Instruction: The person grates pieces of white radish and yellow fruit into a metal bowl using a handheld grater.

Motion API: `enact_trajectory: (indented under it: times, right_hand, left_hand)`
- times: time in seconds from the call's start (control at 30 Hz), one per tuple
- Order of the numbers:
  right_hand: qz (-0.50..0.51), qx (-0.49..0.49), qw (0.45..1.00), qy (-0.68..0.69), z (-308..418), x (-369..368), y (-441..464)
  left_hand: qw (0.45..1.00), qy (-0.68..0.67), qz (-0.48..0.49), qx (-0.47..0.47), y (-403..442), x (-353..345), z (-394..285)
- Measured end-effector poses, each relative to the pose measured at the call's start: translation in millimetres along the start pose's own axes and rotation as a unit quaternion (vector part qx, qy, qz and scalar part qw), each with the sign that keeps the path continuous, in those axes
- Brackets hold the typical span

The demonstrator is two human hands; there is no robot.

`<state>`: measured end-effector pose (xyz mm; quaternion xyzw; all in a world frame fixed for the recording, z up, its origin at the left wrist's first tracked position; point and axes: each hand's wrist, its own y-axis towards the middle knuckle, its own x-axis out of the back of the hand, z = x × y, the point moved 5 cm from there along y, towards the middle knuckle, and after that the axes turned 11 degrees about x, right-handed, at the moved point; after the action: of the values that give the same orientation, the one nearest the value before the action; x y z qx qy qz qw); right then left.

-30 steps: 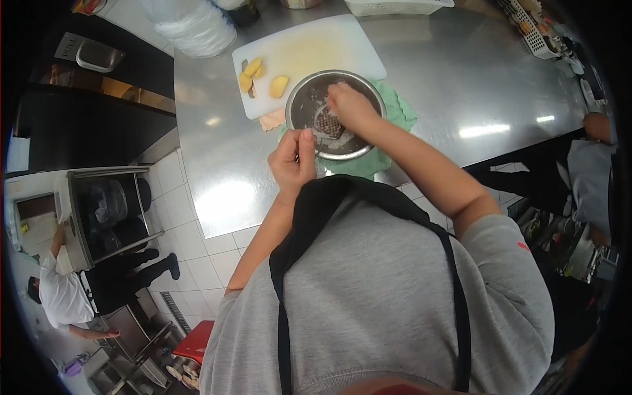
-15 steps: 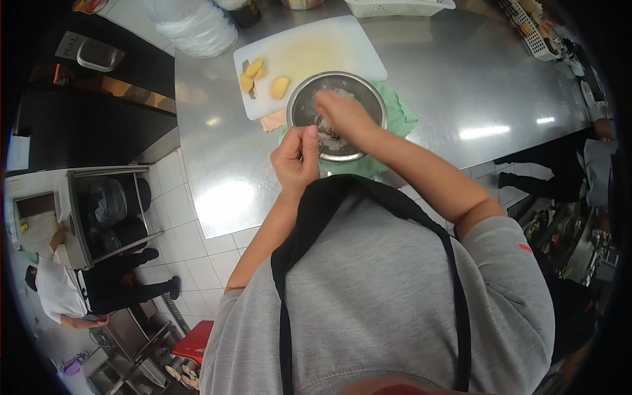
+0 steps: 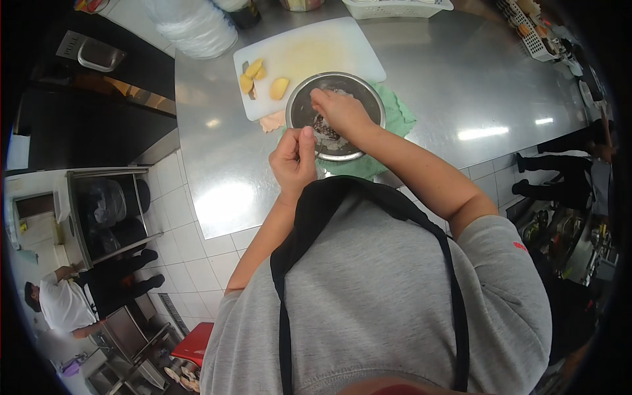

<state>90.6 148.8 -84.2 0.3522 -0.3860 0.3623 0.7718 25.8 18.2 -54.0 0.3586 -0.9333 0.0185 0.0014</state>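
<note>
A round metal mixing bowl [image 3: 295, 97] stands partly on the white cutting board's near edge and a green cloth [image 3: 399, 117]. Inside it lie a whitish mass and dark, speckled pieces [image 3: 325, 128] whose kind I cannot make out. My left hand [image 3: 291, 158] is closed at the bowl's near left rim, thumb up against the edge. Over the bowl's inside, my right hand [image 3: 340, 113] has its fingers curled together; whatever they pinch is hidden. Yellow wedges [image 3: 279, 88] of what looks like lemon or potato rest on the left of the cutting board [image 3: 355, 49].
Plastic-wrapped stacks [image 3: 191, 29] stand at the counter's back left, and a white basket [image 3: 398, 8] at the back. Another basket [image 3: 530, 36] holds items at the far right. A person in a white shirt [image 3: 66, 303] is at left; another person's dark-clothed legs [image 3: 556, 181] show at right.
My right hand has shifted slightly left in the bowl, uncovering more of the dark pieces. My left hand stays at the rim. The people at both sides have changed position.
</note>
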Motion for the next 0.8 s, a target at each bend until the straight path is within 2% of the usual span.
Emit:
enact_trajectory:
  times: [0.07, 0.13, 0.27, 0.33, 0.4, 0.47, 0.6, 0.7, 0.77, 0.8]
  right_hand:
    - [0.007, -0.003, 1.000, -0.006, 3, 0, -3]
    - [-0.021, 0.000, 0.999, 0.050, 3, 4, -7]
    - [-0.017, -0.030, 0.999, 0.040, -14, -6, 4]
    - [-0.005, -0.006, 1.000, 0.013, -6, -5, 7]
    - [-0.005, -0.009, 1.000, 0.013, 0, -3, 5]
    - [-0.028, -0.007, 1.000, 0.008, -5, -4, 6]
    - [-0.012, -0.008, 1.000, 0.008, -10, -2, 16]
    - [-0.051, -0.001, 0.998, 0.030, -8, 0, 10]
    - [-0.030, -0.032, 0.984, 0.174, -25, 2, 10]
    - [0.067, -0.112, 0.948, 0.290, -35, -2, 7]
  left_hand:
    - [1.000, 0.010, -0.002, -0.011, -4, -3, -4]
    - [1.000, 0.019, -0.003, -0.023, -6, -5, -8]
    - [1.000, 0.026, 0.001, 0.001, 0, -4, 0]
    - [0.999, 0.038, -0.002, 0.000, 3, -3, 0]
    - [1.000, -0.026, 0.002, 0.004, 2, -2, 5]
    - [1.000, -0.011, 0.003, 0.009, 0, -3, 3]
    - [1.000, -0.007, 0.007, -0.004, 7, -1, 9]
    - [1.000, -0.016, 0.010, 0.007, 9, -1, 5]
    - [1.000, -0.002, 0.005, 0.004, 9, 1, 4]
    - [1.000, 0.010, 0.004, -0.001, 9, 2, 4]
